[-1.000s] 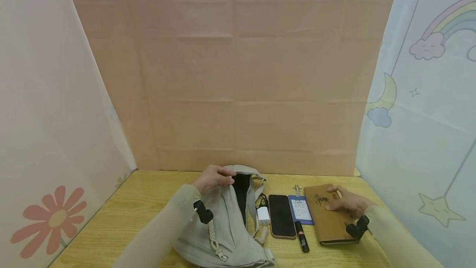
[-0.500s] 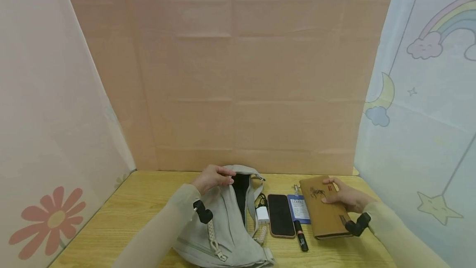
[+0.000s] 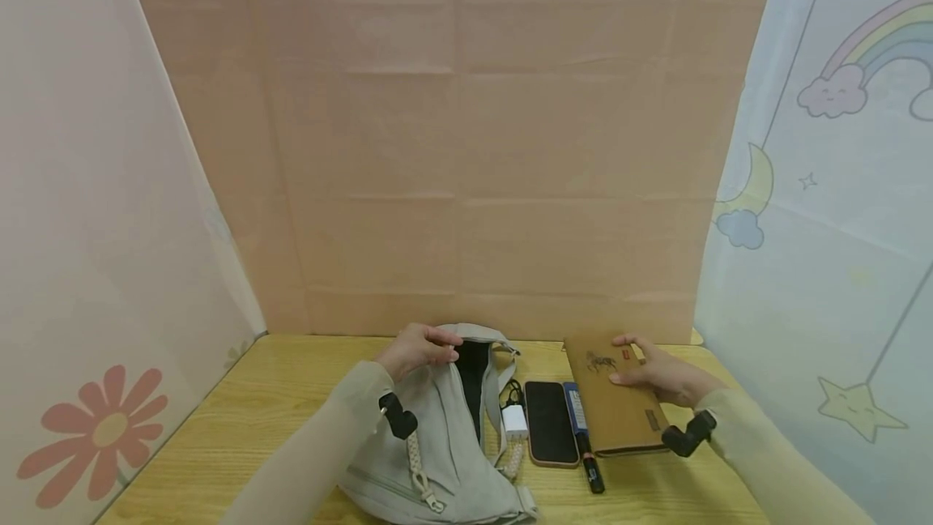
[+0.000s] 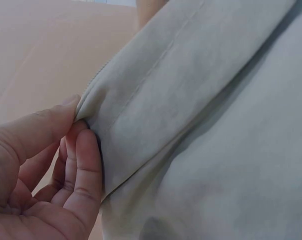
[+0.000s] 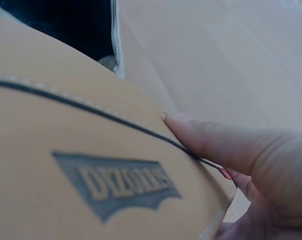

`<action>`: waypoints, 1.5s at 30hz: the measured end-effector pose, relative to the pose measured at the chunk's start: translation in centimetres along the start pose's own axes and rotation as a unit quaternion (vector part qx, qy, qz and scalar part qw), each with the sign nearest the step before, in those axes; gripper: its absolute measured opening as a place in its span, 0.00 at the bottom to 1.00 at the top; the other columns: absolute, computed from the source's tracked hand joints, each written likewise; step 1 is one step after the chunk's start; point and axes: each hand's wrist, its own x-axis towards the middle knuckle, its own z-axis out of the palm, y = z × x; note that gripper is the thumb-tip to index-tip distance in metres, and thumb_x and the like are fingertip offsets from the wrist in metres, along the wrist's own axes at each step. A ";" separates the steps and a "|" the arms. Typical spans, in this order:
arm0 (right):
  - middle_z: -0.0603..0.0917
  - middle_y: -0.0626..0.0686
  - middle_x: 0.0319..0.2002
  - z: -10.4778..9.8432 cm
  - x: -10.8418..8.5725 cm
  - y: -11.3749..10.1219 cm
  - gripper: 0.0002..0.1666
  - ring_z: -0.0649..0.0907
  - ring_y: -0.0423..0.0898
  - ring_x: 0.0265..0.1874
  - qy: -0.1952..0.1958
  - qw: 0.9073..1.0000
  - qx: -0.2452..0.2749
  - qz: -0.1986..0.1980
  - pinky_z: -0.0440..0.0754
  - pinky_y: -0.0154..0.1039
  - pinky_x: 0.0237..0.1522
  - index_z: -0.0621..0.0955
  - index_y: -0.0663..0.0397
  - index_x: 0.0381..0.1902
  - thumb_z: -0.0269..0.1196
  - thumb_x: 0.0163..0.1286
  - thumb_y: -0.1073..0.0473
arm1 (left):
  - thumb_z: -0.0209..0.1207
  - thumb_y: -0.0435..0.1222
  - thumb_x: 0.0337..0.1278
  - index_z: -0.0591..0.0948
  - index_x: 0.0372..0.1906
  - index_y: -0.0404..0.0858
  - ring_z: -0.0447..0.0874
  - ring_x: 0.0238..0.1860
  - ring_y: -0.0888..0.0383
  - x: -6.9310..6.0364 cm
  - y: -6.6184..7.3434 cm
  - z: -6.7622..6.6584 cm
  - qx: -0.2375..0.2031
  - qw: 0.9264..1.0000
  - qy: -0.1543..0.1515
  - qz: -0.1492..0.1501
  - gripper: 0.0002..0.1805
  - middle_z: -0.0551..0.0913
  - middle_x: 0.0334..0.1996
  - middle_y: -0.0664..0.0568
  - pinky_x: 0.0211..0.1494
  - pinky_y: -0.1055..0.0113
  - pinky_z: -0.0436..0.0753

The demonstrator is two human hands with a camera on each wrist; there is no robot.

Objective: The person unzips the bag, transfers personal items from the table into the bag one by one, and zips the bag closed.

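A light grey bag (image 3: 430,444) lies on the table with its zipped mouth open, dark inside. My left hand (image 3: 417,349) pinches the zipper edge of that mouth; in the left wrist view the thumb and fingers grip the fabric (image 4: 156,100). My right hand (image 3: 666,371) holds a tan wallet (image 3: 619,407) by its right edge, thumb on top. A horse print and a dark "DIZOLXIS"-like label (image 5: 123,185) mark its cover. The wallet is raised over the blue card holder (image 3: 573,403), hiding most of it. Fingers under the wallet are mostly hidden.
Between bag and wallet lie a white charger (image 3: 514,422) with a black cable, a dark phone (image 3: 551,424) and a black lipstick-like tube (image 3: 591,464). A brown paper backdrop (image 3: 466,185) stands behind the wooden table (image 3: 240,420).
My right hand has lifted the wallet and carried it left, so it now covers much of the card holder. The left hand stays at the bag's zipper edge.
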 end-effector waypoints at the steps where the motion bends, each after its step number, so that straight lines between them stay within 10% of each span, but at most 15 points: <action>1: 0.77 0.59 0.45 0.2 0.1 -0.2 0.47 0.84 0.49 0.37 -0.005 1.000 0.005 -0.003 0.82 0.50 0.41 0.44 0.53 0.68 0.64 0.66 0.63 | 0.66 0.31 0.56 0.83 0.52 0.32 0.84 0.42 0.60 0.0 0.0 0.0 0.002 1.000 -0.001 0.000 0.18 0.81 0.55 0.41 0.51 0.61 0.82; 16: 0.74 0.60 0.48 4.7 2.2 -1.9 0.44 0.82 0.47 0.38 -0.075 0.995 0.053 -0.031 0.82 0.47 0.42 0.47 0.52 0.67 0.64 0.66 0.64 | 0.64 0.33 0.58 0.81 0.56 0.32 0.84 0.44 0.60 0.0 -0.1 -0.1 0.009 1.000 -0.020 0.006 0.20 0.80 0.57 0.41 0.53 0.61 0.81; 45: 0.80 0.56 0.48 11.9 6.9 -1.3 0.40 0.85 0.48 0.38 -0.069 0.990 0.117 -0.032 0.83 0.49 0.41 0.52 0.50 0.65 0.63 0.65 0.68 | 0.65 0.33 0.58 0.81 0.55 0.32 0.84 0.45 0.59 -0.3 0.2 0.1 0.003 1.000 -0.023 -0.003 0.20 0.80 0.57 0.44 0.53 0.61 0.81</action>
